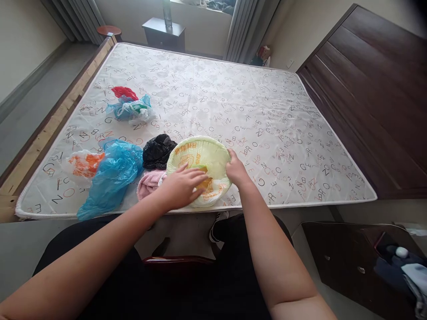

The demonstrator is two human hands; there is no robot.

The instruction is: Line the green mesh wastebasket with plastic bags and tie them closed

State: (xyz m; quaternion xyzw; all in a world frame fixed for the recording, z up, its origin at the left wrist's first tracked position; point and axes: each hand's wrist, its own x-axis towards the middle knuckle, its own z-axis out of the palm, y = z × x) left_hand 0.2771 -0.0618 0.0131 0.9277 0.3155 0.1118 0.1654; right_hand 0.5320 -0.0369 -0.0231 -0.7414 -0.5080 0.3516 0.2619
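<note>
A round bin [187, 143], lined with a pale yellow-green plastic bag with orange print, is tipped toward me at the mattress's near edge. My right hand [236, 169] grips its rim on the right side. Over the bin's mouth, my left hand [183, 186] lies with fingers stretched out against the liner, holding nothing. Something yellow and green [204, 171] shows inside, partly behind those fingers; what it is I cannot tell. Left of the bin are a crumpled black plastic bag [158, 151] and a folded pink cloth [148, 184].
A blue plastic bag [115, 171] and a white-orange bag [83, 163] lie left on the mattress [267, 129]. Farther back sits a pile of bags [130, 106], with a red bag [124, 92]. A dark headboard [373, 89] stands right; a nightstand [353, 262] is lower right.
</note>
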